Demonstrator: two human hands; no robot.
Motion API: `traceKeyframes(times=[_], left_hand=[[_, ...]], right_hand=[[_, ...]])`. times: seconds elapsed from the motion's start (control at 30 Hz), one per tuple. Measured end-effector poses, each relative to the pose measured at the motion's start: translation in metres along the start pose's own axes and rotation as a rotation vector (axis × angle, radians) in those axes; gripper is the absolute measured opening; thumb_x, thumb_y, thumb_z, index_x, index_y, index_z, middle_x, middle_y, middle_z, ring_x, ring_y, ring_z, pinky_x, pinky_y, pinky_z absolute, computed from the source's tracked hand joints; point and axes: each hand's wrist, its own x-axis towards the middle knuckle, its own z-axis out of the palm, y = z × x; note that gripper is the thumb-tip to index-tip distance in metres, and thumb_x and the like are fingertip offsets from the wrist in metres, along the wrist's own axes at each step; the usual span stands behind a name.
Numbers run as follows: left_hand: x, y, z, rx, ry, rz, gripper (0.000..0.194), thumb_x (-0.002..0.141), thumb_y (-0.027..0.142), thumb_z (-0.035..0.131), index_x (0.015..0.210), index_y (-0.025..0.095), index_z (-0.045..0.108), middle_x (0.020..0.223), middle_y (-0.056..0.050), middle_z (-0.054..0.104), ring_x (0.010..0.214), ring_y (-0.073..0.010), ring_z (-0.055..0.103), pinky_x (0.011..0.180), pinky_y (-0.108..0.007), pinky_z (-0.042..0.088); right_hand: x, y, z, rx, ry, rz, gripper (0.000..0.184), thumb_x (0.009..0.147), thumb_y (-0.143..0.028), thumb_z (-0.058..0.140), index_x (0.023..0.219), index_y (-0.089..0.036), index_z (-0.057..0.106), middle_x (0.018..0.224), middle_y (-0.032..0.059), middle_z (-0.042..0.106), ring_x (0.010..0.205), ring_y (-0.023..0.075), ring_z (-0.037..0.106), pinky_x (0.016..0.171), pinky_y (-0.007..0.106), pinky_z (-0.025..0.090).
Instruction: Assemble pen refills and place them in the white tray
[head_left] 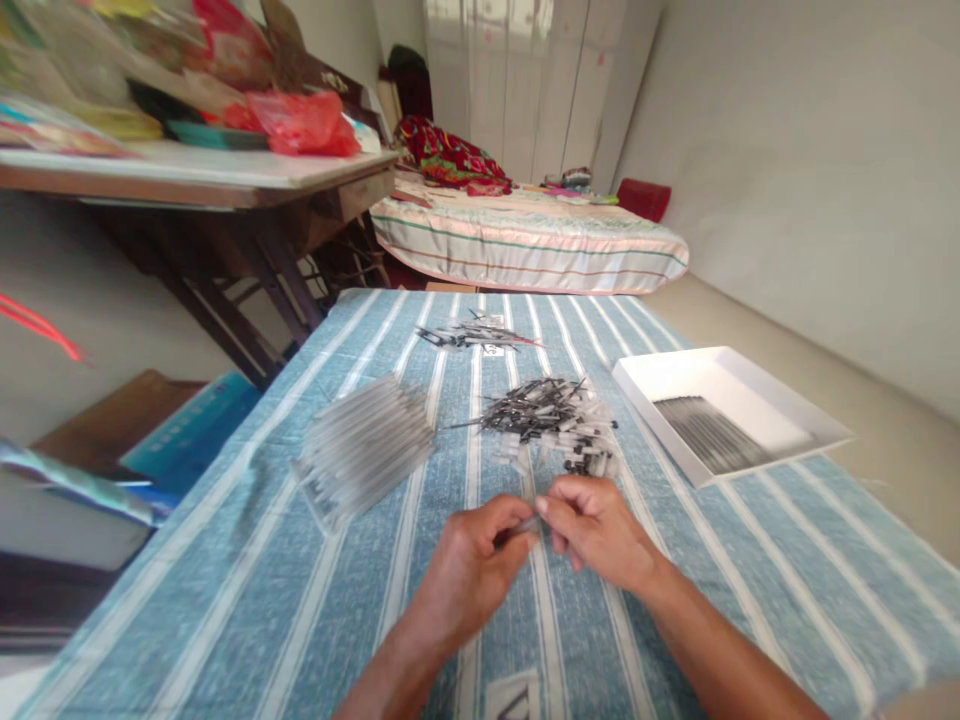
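Note:
My left hand (480, 555) is closed in a pinch around a slim, pale pen barrel (527, 525), mostly covered by the fingers. At its other end, the fingertips of my right hand (596, 525) press together on the same piece. Just beyond the hands lies a loose heap of small black and whitish pen parts (551, 415). Clear pen barrels (367, 445) lie side by side to the left, blurred. Farther back is a smaller pile of thin dark pieces (480, 333), perhaps refills. Dark, slender pens (705, 432) rest in rows inside a white box (787, 455) on the right.
A blue striped cloth (360, 620) covers the table. On the left, a higher table (300, 170) carries a red plastic bag (304, 122) and other clutter. A bed (525, 235) stands behind, and a blue box (191, 440) sits low at the left.

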Motion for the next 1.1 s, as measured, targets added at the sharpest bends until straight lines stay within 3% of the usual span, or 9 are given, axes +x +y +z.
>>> traceKeyframes(times=[0.13,0.37,0.47,0.7,0.9,1.1], left_hand=[[0.001,0.002,-0.004,0.209,0.005,0.052,0.008,0.078,0.023,0.053,0.081,0.019,0.060,0.065,0.003,0.057,0.059,-0.0114,0.051,0.057,-0.021,0.039],[0.005,0.004,-0.020,0.291,-0.077,0.128,0.019,0.083,0.025,0.046,0.073,0.020,0.062,0.071,0.000,0.063,0.066,-0.0141,0.058,0.062,-0.022,0.043],[0.006,0.000,-0.020,0.292,-0.044,0.136,0.017,0.081,0.026,0.049,0.072,0.021,0.063,0.070,0.000,0.063,0.064,-0.0145,0.058,0.060,-0.022,0.043],[0.007,-0.003,-0.014,0.178,0.010,0.014,0.011,0.074,0.029,0.060,0.067,0.022,0.063,0.060,0.002,0.059,0.055,-0.0143,0.053,0.054,-0.023,0.038],[0.006,0.010,-0.016,-0.209,0.210,-0.258,0.015,0.069,0.032,0.066,0.066,0.018,0.061,0.056,0.004,0.052,0.054,-0.0108,0.044,0.052,-0.020,0.034],[0.010,0.010,-0.023,-0.413,0.421,-0.308,0.020,0.066,0.034,0.069,0.064,0.016,0.060,0.053,0.006,0.052,0.046,-0.0064,0.036,0.045,-0.018,0.028]], right_hand=[[0.003,-0.002,0.008,0.071,0.094,0.078,0.032,0.082,-0.035,0.046,0.054,-0.018,0.043,0.043,-0.0050,0.048,0.029,0.0056,0.039,0.030,0.016,0.026],[0.004,-0.005,0.009,0.086,0.142,0.052,0.031,0.080,-0.031,0.047,0.051,-0.018,0.042,0.043,-0.0048,0.046,0.033,0.0050,0.038,0.034,0.016,0.027],[0.005,-0.007,0.009,0.063,0.153,0.052,0.031,0.079,-0.028,0.047,0.050,-0.018,0.040,0.042,-0.0053,0.045,0.034,0.0046,0.036,0.035,0.016,0.026],[0.005,-0.001,0.009,0.102,0.125,0.043,0.031,0.080,-0.033,0.049,0.054,-0.018,0.041,0.044,-0.0054,0.047,0.034,0.0042,0.038,0.034,0.016,0.026],[0.000,0.013,0.004,0.216,0.077,0.097,0.029,0.081,-0.044,0.049,0.069,-0.017,0.050,0.047,-0.0055,0.051,0.031,0.0055,0.041,0.032,0.016,0.028],[0.005,0.033,-0.014,-0.053,0.226,0.071,0.021,0.078,-0.031,0.052,0.062,-0.017,0.051,0.046,-0.0060,0.047,0.036,0.0059,0.039,0.039,0.018,0.029]])
